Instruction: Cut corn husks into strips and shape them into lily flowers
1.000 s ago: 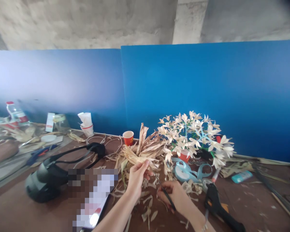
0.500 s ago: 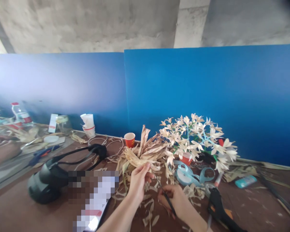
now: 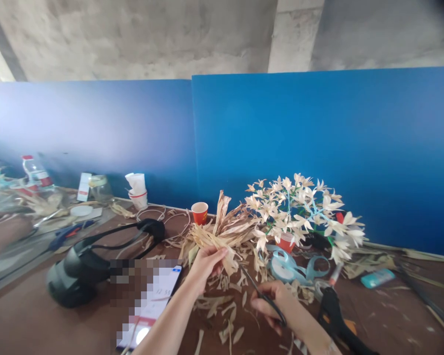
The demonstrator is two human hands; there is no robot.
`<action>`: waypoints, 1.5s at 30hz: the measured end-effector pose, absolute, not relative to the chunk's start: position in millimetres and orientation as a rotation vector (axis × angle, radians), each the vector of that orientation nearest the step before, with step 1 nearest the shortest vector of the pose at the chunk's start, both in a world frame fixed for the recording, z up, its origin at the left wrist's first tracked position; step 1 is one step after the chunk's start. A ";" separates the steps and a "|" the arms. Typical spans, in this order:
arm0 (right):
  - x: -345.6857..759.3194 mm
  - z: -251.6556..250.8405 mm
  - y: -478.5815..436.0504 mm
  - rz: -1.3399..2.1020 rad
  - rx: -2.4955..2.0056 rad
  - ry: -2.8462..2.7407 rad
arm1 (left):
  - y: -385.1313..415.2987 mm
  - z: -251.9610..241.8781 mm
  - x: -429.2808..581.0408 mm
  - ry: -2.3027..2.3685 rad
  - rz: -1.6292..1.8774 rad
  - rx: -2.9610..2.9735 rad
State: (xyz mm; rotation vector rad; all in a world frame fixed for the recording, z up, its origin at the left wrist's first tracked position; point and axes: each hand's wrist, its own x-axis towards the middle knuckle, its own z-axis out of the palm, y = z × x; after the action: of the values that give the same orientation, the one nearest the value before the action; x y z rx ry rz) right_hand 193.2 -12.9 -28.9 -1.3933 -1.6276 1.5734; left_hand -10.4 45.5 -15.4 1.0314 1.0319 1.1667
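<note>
My left hand (image 3: 206,265) is closed in a pinch on a pale piece of dried corn husk (image 3: 231,264). My right hand (image 3: 273,299) grips black-handled scissors (image 3: 250,279), whose blades point up and left toward that husk piece. I cannot tell whether the blades touch it. Behind my left hand spreads a pile of dried corn husks (image 3: 227,228). Small husk scraps (image 3: 227,315) are scattered on the brown table below and between my hands.
A bunch of husk flowers (image 3: 296,207) stands in a red cup at right, beside blue ribbon (image 3: 281,266) and a black glue gun (image 3: 335,315). An orange paper cup (image 3: 200,213), a phone (image 3: 157,301) and a black headset (image 3: 77,276) lie leftward. Another person's hand (image 3: 7,231) is far left.
My left hand has shifted slightly left, and the husk piece in its fingers shows more fully. My right hand has moved a little right with the scissors.
</note>
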 end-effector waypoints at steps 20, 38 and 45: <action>201.9 -22.2 -17.7 1.744 -1.394 -1.611 | 43.5 -18.4 -13.0 1.002 0.902 1.191; 204.0 -25.2 -18.1 1.748 -1.394 -1.674 | 41.5 -30.8 -4.9 0.930 0.815 1.226; 203.7 -31.1 -15.3 1.668 -1.396 -1.730 | 39.5 -29.0 0.3 0.924 0.794 1.192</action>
State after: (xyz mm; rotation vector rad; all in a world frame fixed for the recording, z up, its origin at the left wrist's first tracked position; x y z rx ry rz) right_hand 203.7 -15.3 -31.1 -1.3959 -1.7297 1.6683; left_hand 0.3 39.5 -29.0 1.1923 0.9242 0.7941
